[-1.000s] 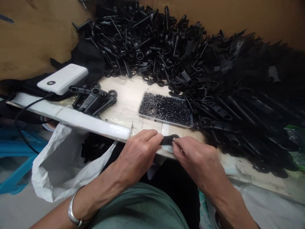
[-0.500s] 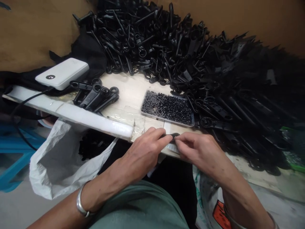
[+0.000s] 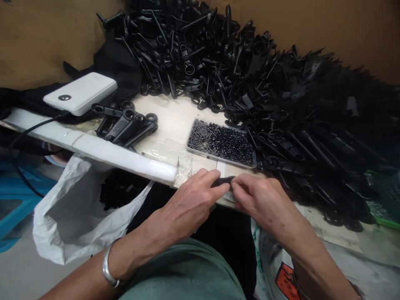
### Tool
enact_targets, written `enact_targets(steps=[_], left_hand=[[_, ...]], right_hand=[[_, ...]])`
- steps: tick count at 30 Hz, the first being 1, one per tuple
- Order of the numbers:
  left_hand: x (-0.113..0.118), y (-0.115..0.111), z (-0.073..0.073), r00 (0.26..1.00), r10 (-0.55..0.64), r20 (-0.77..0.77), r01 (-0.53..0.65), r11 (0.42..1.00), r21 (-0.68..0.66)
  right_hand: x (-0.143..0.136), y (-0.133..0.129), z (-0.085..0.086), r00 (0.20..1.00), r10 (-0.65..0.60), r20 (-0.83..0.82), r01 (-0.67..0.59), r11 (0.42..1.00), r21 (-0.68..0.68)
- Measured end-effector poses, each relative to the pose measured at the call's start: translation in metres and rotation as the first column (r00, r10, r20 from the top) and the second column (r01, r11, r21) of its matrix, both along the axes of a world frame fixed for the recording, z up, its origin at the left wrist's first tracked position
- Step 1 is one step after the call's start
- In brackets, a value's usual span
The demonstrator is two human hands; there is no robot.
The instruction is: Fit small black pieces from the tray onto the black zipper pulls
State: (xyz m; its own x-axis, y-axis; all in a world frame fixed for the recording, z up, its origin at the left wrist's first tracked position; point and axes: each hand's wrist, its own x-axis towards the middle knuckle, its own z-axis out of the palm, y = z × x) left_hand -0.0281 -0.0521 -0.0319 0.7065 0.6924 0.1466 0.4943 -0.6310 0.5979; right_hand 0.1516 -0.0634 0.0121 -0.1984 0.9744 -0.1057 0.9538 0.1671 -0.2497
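Note:
At the table's front edge, my left hand [image 3: 196,193] is closed on a black plastic arm-shaped part [image 3: 223,181], most of it covered by my fingers. My right hand [image 3: 259,192] pinches at the right end of this part. Whether a small piece sits between the right fingertips is hidden. Just beyond both hands lies a shallow clear tray [image 3: 189,143] filled with tiny black and silvery pieces. A small stack of similar black parts [image 3: 125,123], with ring-shaped ends, rests to the left of the tray.
A large heap of black parts [image 3: 200,54] spreads along the back and right. On the left are a white power bank [image 3: 81,92] with a black cable and a white padded strip [image 3: 125,160] along the edge. Below hangs an open white sack [image 3: 62,216]. A green tray [image 3: 386,221] stands far right.
Both hands stay at the same spot with the part, which shows slightly more between them. The right fingertips have shifted a little at its end. The whole view has moved slightly.

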Motion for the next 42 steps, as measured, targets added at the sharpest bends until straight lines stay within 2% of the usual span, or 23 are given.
enact_targets(steps=[5, 9, 12, 15, 18, 21, 23, 25, 28, 32, 34, 36, 39, 42], left_hand=[[0.000, 0.001, 0.000, 1.000, -0.010, -0.003, 0.010, 1.000, 0.011], [0.000, 0.002, 0.000, 1.000, -0.024, -0.011, 0.025, 0.999, 0.032], [0.000, 0.004, 0.000, 0.999, -0.044, 0.002, 0.044, 0.998, 0.043], [0.000, 0.006, 0.001, 0.998, -0.063, -0.017, 0.064, 0.997, 0.046], [0.000, 0.008, 0.003, 0.993, -0.087, -0.080, 0.092, 0.994, 0.063], [0.000, 0.008, 0.008, 0.984, -0.080, -0.160, 0.097, 0.990, 0.099], [0.001, 0.008, 0.012, 0.975, -0.068, -0.211, 0.094, 0.989, 0.118], [0.001, 0.007, 0.016, 0.969, -0.057, -0.241, 0.091, 0.987, 0.134], [0.001, 0.006, 0.014, 0.979, -0.019, -0.202, 0.053, 0.985, 0.163], [0.001, 0.001, 0.006, 1.000, 0.015, -0.009, -0.013, 0.986, 0.166], [0.003, -0.003, 0.004, 0.999, 0.009, 0.047, -0.016, 0.989, 0.144], [0.004, -0.007, 0.005, 0.999, 0.006, 0.043, -0.011, 0.993, 0.121], [0.004, -0.012, 0.011, 1.000, 0.004, 0.011, -0.005, 0.993, 0.122], [0.002, -0.013, 0.017, 0.999, -0.026, -0.040, 0.030, 0.994, 0.104]], right_hand=[[-0.004, -0.003, -0.003, 0.976, 0.099, 0.196, -0.126, 0.983, 0.132], [-0.019, -0.007, 0.000, 0.901, 0.118, 0.417, -0.213, 0.958, 0.191], [-0.032, -0.008, 0.004, 0.892, 0.131, 0.432, -0.245, 0.944, 0.219], [-0.036, -0.005, 0.008, 0.914, 0.168, 0.370, -0.255, 0.946, 0.199], [-0.024, 0.000, 0.006, 0.949, 0.177, 0.262, -0.221, 0.964, 0.149], [-0.001, 0.002, 0.002, 0.995, 0.094, -0.022, -0.093, 0.994, 0.059], [0.013, -0.001, 0.000, 0.972, -0.029, -0.232, 0.034, 0.999, 0.020], [0.023, -0.010, -0.001, 0.884, -0.192, -0.426, 0.205, 0.979, -0.016], [0.029, -0.026, -0.004, 0.639, -0.418, -0.646, 0.387, 0.900, -0.199], [0.026, -0.040, -0.015, 0.320, -0.564, -0.762, 0.393, 0.810, -0.435], [0.021, -0.042, -0.021, 0.134, -0.563, -0.815, 0.322, 0.803, -0.502], [0.017, -0.042, -0.025, -0.017, -0.531, -0.847, 0.240, 0.820, -0.519], [0.013, -0.043, -0.027, -0.132, -0.494, -0.860, 0.200, 0.836, -0.511], [0.011, -0.043, -0.028, -0.163, -0.482, -0.861, 0.209, 0.836, -0.508]])
